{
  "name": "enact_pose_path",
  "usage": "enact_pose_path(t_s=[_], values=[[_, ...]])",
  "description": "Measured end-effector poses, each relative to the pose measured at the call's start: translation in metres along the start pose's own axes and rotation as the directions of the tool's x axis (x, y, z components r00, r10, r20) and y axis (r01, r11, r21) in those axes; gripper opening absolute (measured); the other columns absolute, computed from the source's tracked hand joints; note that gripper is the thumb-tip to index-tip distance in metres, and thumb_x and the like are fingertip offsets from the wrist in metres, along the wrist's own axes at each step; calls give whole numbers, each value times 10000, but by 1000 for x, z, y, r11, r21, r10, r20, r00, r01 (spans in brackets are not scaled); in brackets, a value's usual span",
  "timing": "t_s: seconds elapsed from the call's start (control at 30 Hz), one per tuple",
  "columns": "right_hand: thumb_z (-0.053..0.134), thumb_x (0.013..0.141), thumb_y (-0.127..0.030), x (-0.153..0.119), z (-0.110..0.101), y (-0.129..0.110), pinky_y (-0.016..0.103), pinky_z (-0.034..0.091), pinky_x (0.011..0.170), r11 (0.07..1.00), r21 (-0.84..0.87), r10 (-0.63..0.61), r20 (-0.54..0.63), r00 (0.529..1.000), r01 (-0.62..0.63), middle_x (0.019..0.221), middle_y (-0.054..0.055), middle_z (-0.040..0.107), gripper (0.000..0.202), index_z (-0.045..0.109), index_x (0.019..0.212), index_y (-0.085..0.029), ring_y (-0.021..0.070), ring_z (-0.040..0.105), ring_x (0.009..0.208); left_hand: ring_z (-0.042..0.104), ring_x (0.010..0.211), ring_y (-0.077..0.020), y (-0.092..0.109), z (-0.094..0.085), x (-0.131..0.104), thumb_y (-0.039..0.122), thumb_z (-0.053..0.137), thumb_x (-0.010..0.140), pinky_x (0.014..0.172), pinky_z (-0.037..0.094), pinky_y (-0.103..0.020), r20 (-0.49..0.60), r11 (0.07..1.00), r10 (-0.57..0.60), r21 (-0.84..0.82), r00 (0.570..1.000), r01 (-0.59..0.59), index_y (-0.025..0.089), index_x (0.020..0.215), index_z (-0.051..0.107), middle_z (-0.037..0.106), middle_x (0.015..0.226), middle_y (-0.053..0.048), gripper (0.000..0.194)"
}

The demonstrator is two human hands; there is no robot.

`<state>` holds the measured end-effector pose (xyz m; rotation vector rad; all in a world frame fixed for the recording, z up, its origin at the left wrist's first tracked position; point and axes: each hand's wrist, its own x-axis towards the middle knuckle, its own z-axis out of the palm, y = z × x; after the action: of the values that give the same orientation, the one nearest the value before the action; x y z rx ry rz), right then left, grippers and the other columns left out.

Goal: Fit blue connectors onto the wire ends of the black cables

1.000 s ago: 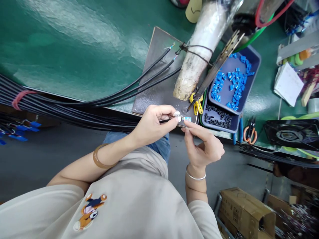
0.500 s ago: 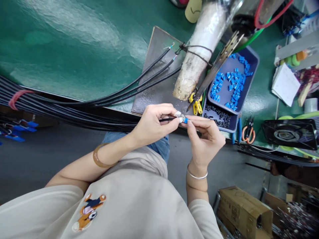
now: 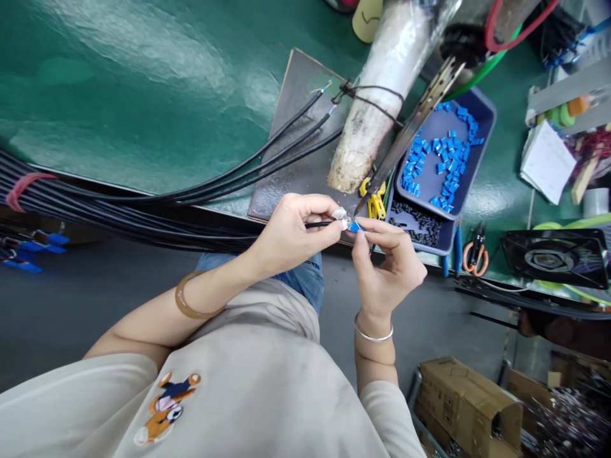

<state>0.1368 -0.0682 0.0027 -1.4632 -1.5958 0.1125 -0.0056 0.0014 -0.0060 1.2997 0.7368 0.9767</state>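
Observation:
Between thumb and fingers, my left hand pinches a black cable near its stripped end, with white wrapping on the fingertips. My right hand grips a small blue connector at its right edge. Thin wires run from the cable end to the connector. Just above the connector is the tip of a soldering iron, pointing down toward it; whether they touch I cannot tell. A white wrapped tube stands beside the iron.
Yellow snips lie near the iron tip. A bin of blue connectors rests on a bin of small black parts. Orange-handled pliers are at the table edge. Bundled black cables run along the left edge; several ends cross a grey board.
The hands and the connector have shifted slightly left and up, bringing the connector nearer the iron tip. The view has also drifted a little. Both grips stay the same.

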Motion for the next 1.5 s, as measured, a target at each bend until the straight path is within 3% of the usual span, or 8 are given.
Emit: enact_pose_path(t_s=[0.3, 0.5, 0.7, 1.0, 1.17, 1.37, 1.5], values=[[668, 813, -83, 7, 1, 0, 331, 612, 862, 1000, 4, 8, 13, 1000, -9, 988, 17, 750, 142, 610, 843, -210, 150, 730, 934, 542, 587, -70, 0, 4, 4, 136, 646, 738, 558, 456, -162, -89, 1000, -27, 4, 996, 28, 119, 655, 675, 606, 620, 8, 90], [678, 809, -88, 11, 2, -3, 330, 621, 837, 1000, -16, 13, -4, 1000, -13, 995, 22, 753, 137, 623, 836, -210, 155, 733, 923, 554, 594, -82, 3, 5, 5, 148, 645, 738, 578, 474, -175, -122, 999, -25, 29, 992, 29, 126, 642, 666, 607, 610, 5, 100], [701, 778, -62, 13, 0, -8, 330, 624, 848, 999, -50, -20, -1, 1000, 19, 981, 23, 760, 165, 640, 836, -204, 156, 738, 913, 573, 611, -87, 7, 5, 5, 147, 653, 734, 596, 491, -178, -115, 999, -21, 22, 993, 23, 126, 658, 672, 628, 627, 3, 81], [655, 827, -110, 7, -3, -3, 312, 631, 789, 998, -62, 17, 73, 997, -12, 1048, 20, 756, 130, 594, 860, -221, 149, 751, 849, 564, 597, -79, 6, 3, 5, 132, 654, 716, 565, 485, -171, -90, 995, -91, 22, 992, 93, 125, 667, 675, 645, 645, 1, 54], [677, 821, -111, 10, -2, -3, 324, 617, 827, 996, -90, 13, 50, 999, -9, 974, 6, 755, 128, 618, 849, -221, 157, 734, 919, 592, 637, -87, 4, 4, 2, 133, 653, 737, 581, 493, -166, -91, 995, -29, 91, 995, 37, 120, 712, 690, 661, 701, -15, 47], [706, 796, -81, 15, -1, -7, 295, 606, 811, 995, -94, -18, 10, 1000, 18, 960, 14, 753, 139, 658, 835, -206, 139, 722, 881, 541, 577, -54, 5, 3, 0, 112, 652, 764, 495, 415, -138, -103, 974, 118, 206, 988, -95, 127, 734, 705, 666, 719, -8, 63], [711, 786, -84, 16, -2, -9, 316, 619, 799, 991, -126, -44, 22, 999, 46, 958, 6, 753, 157, 660, 841, -222, 151, 727, 876, 545, 576, -57, 6, 2, 1, 106, 652, 771, 504, 417, -143, -95, 968, 150, 215, 984, -127, 125, 731, 703, 658, 698, -7, 67]])
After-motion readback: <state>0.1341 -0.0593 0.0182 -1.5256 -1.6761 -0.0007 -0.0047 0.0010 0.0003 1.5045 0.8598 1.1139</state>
